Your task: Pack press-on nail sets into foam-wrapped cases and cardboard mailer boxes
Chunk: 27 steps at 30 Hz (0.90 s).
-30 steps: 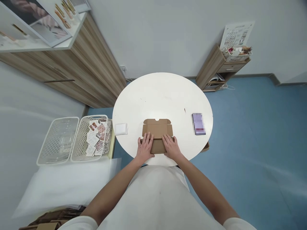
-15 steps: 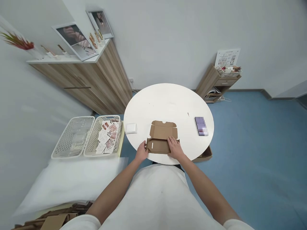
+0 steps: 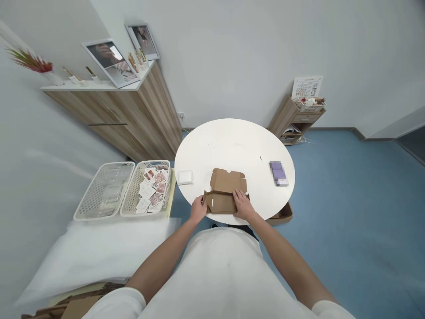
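A brown cardboard mailer box (image 3: 223, 203) lies with its lid raised near the front edge of the white oval table (image 3: 229, 137). Its lid flap is spread toward the far side, and a small white strip shows inside at the left. My left hand (image 3: 198, 209) is closed on the box's left side flap, with the fingertips partly hidden behind the cardboard. Over the right end of the box, my right hand (image 3: 244, 206) grips the side wall, fingers reaching to the fold of the lid.
A white packet (image 3: 185, 177) lies on the table's left, and purple blurred packs (image 3: 278, 173) on its right. Two white baskets stand at left: one with printed cards (image 3: 151, 190), another with clear packages (image 3: 113, 190). An open carton (image 3: 282, 215) sits below the table's right edge.
My left hand has shifted the left side flap slightly, and it now stands out more at an angle. The right hand stays on the box's right end. The view has moved a little.
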Available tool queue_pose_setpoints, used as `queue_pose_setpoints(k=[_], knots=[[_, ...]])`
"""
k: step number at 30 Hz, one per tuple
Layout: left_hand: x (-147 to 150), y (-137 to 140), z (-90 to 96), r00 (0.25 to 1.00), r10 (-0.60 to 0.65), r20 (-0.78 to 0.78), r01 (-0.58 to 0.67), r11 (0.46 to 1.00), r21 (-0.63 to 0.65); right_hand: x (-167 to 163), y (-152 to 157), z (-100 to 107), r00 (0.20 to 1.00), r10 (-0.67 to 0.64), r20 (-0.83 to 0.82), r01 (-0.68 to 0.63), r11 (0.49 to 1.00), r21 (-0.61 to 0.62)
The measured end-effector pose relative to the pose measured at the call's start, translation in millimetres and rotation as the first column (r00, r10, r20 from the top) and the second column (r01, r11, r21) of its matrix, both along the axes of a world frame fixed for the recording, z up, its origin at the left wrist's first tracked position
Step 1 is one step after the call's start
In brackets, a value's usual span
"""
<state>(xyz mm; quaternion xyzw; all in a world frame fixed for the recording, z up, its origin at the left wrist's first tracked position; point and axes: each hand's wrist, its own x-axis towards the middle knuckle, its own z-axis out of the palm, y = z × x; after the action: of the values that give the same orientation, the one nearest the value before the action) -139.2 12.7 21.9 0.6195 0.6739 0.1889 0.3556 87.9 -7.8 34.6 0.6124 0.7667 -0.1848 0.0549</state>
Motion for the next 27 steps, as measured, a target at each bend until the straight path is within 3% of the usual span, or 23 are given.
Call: queue_pose_setpoints(k=[6,14,20,27], knots=[[10,-5,11.3,0.993,-0.109,0.040,0.106,0.992,0.065,-10,0,0,0.999,0.037,0.032,-0.038,0.999,0.012],[15,-8,10.6,0.994,-0.084,0.067,0.084,0.996,0.009,-14,-4,0,0.999,0.024,0.026,-0.024,1.000,-0.001],[7,-5,4.8,0.986,-0.152,-0.069,0.145,0.985,-0.099,-9,-9,4,0.994,0.106,0.015,-0.104,0.993,-0.061],[13,0,8.4,0.916,-0.233,-0.327,0.196,0.970,-0.141,-13,-15,9,0.990,0.142,0.010,-0.141,0.986,-0.084]])
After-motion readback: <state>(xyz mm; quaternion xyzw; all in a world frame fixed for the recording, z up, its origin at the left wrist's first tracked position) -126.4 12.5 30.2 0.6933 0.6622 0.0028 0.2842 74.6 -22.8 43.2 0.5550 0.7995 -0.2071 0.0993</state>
